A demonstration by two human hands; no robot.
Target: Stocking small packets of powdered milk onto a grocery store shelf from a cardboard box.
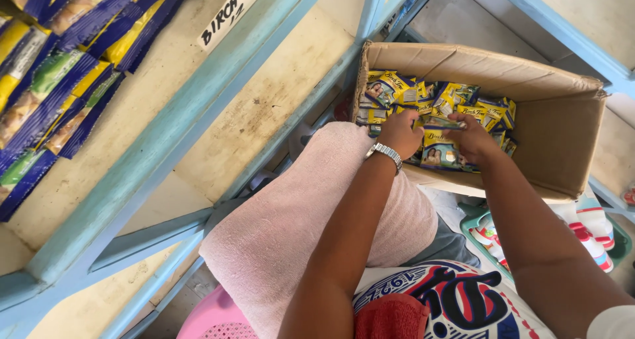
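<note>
Sachets (440, 150): small yellow-and-blue packets, piled in the cardboard box (562, 140) that rests on the person's lap, open side up. Both hands are inside the box, on top of the pile.

Left hand (400, 132): knuckles up, fingers (391, 117) curled down onto the sachets at the near-left part of the pile. Cannot tell whether they actually pinch a packet or just press on it. Metal watch (385, 154) on that wrist.

Right hand (471, 139): fingers closed on 1 sachet edge, a flat packet (442, 123) that sticks out between the 2 hands, just beyond the left fingertips. More sachets lie past and right of the right fingers, up against the far box wall.

Pink towel (297, 226) covers the knee under the left forearm, touching the box's near edge.

Well left of the left fingers: blue-framed shelf (159, 147) with rows of larger blue-and-yellow packets (53, 81) on it.

Right of the right forearm, lower down: a green basket (471, 221) with white bottles (589, 226), red caps.
</note>
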